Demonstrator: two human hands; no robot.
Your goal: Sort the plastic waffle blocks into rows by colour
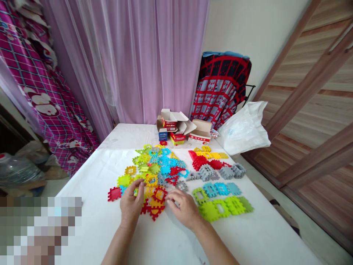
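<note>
Over the near side of a mixed heap of plastic interlocking building pieces, both my hands reach in. My left hand (132,202) has its thumb and fingers apart, beside yellow and red pieces, and nothing shows in it. Close to a red square frame piece (160,194), my right hand (183,207) has loosely curled fingers with the thumb apart; no held piece is visible. Yellow, blue and grey pieces lie deeper in the heap, with green pieces (142,159) on its far left. A single red piece (114,194) lies left of my left hand.
Sorted rows stand right of the heap: green pieces (234,206), blue pieces (222,189), grey pieces (208,172), red pieces (200,162) and yellow pieces (215,155). Open cardboard boxes (200,132) sit at the back of the white table (96,176), near a white plastic bag (242,129).
</note>
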